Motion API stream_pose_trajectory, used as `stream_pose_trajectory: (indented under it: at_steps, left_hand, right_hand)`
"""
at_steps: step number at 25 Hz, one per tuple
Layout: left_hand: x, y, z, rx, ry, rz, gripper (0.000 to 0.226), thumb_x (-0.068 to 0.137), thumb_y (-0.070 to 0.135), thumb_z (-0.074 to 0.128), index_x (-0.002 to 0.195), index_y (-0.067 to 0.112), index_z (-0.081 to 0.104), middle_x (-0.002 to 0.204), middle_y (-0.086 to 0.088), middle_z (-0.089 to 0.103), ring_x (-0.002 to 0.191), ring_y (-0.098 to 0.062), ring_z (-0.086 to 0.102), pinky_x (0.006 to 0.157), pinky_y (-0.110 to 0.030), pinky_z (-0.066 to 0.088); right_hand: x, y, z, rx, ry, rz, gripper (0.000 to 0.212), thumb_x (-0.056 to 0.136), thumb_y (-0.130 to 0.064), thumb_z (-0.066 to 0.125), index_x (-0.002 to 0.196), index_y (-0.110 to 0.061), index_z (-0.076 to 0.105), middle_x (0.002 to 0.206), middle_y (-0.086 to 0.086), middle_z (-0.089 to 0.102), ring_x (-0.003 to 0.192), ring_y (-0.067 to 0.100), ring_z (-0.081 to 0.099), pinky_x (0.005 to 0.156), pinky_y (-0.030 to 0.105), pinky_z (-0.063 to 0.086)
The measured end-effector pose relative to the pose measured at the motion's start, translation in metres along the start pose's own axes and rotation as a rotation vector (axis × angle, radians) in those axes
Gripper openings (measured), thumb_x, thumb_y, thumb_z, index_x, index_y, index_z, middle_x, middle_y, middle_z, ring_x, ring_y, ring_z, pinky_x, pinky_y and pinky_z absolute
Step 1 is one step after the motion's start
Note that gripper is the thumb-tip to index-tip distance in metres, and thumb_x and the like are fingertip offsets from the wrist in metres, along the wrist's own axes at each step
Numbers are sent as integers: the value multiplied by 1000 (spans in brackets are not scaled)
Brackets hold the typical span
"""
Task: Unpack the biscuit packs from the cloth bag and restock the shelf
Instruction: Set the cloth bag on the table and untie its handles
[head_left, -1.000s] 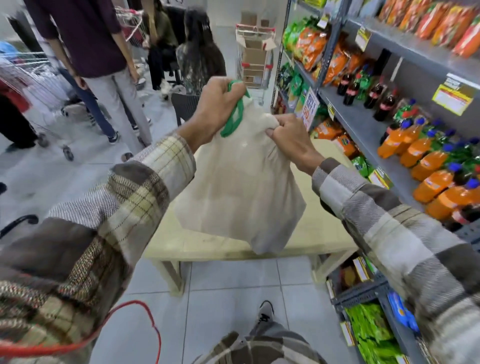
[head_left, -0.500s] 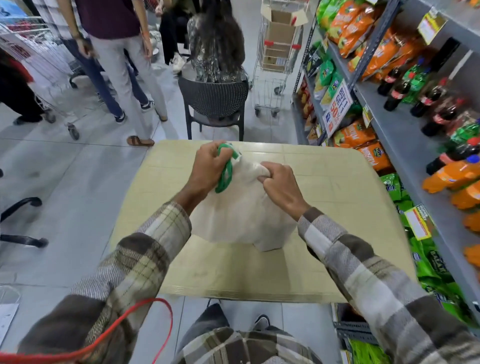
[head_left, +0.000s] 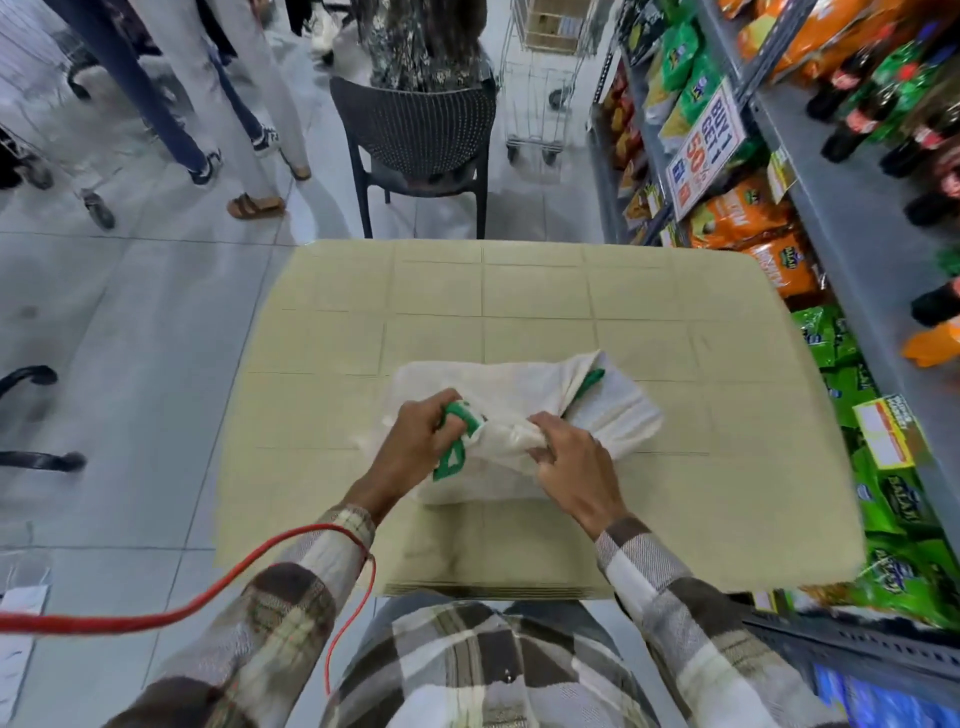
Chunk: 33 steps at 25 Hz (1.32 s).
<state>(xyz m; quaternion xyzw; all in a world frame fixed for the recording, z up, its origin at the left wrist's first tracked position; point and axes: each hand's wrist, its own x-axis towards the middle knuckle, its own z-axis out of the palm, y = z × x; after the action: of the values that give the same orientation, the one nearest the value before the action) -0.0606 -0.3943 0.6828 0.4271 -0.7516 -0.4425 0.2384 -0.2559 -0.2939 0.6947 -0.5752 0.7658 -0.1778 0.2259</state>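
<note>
A cream cloth bag (head_left: 524, 395) with green handles lies on the beige table (head_left: 519, 291), its mouth turned toward me. My left hand (head_left: 410, 447) grips one green handle (head_left: 454, 452) at the bag's near left. My right hand (head_left: 571, 462) pinches the bunched cloth at the bag's mouth. A second green handle (head_left: 589, 382) pokes out at the bag's far right. No biscuit packs show; the bag's contents are hidden. The grey shelf (head_left: 831, 218) runs along the right, stocked with snack bags and bottles.
A dark chair (head_left: 415, 135) with a seated person stands beyond the table's far edge. People stand at the far left, and a wire trolley (head_left: 540, 93) is behind. A red cable (head_left: 208, 597) crosses my left sleeve. Green snack packs (head_left: 883, 493) fill the low shelf beside the table.
The bag has come down from held in the air to lying flat on the table. Both hands have kept their hold and moved toward me. The camera now looks steeply down.
</note>
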Motion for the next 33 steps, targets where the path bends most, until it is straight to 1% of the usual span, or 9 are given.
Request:
stream_pose_trajectory:
  at_steps: [5,9,14,18,21,23,27,30,33]
  left_hand:
    - [-5,-11,42,314,-101,-97,16,86,39,41,95,29,49,77,11,56,68,-12,51,58,-31,40]
    - [-18,-16,67,393,-87,-107,20,85,30,58,103,22,56,113,4,53,96,-15,52,74,-26,46]
    - [-26,-11,92,483,10,-265,28,81,32,64,103,16,63,137,-1,47,110,-24,51,87,-38,51]
    - [-28,3,107,618,108,-209,42,79,60,59,107,28,58,134,5,43,107,-15,45,85,-36,39]
    - [-13,13,111,643,117,-214,39,86,65,53,107,33,60,111,12,57,102,-14,46,81,-34,31]
    - [2,16,108,584,103,-277,31,88,59,55,100,32,64,92,13,65,95,-15,49,79,-35,28]
    - [13,13,98,499,2,-334,9,88,30,64,91,26,72,84,4,68,95,-22,54,82,-38,37]
    - [9,9,89,590,-58,-224,11,85,18,67,92,22,74,85,1,68,91,-23,50,76,-38,42]
    - [9,10,85,668,-17,-129,10,91,22,63,90,18,72,86,0,66,86,-22,46,70,-36,39]
  right_hand:
    - [3,49,5,65,-69,96,41,88,-12,63,127,-24,59,124,-2,67,110,25,64,86,35,51]
    - [11,81,6,121,-123,77,42,94,-16,58,135,-24,51,132,-1,63,119,21,61,96,40,51]
    - [18,106,12,214,-187,22,34,99,-14,49,131,-24,54,117,3,71,107,24,66,85,37,54]
    - [23,114,16,376,-168,132,16,94,-21,60,110,-22,63,99,3,73,95,23,69,76,28,51]
    - [29,108,16,440,-128,242,21,82,-40,75,95,-26,68,88,0,73,88,21,68,77,34,57]
    - [30,101,17,415,-79,268,24,76,-46,79,88,-28,69,82,0,71,84,22,66,74,35,57]
    - [27,94,16,331,13,166,12,80,-31,77,83,-26,66,81,-2,73,82,22,67,72,37,57]
    - [24,98,10,256,84,147,11,82,-19,75,79,-23,65,79,-5,74,83,23,68,77,38,53]
    - [25,95,4,87,158,102,12,83,-30,73,81,-26,62,86,-9,69,91,20,59,79,33,42]
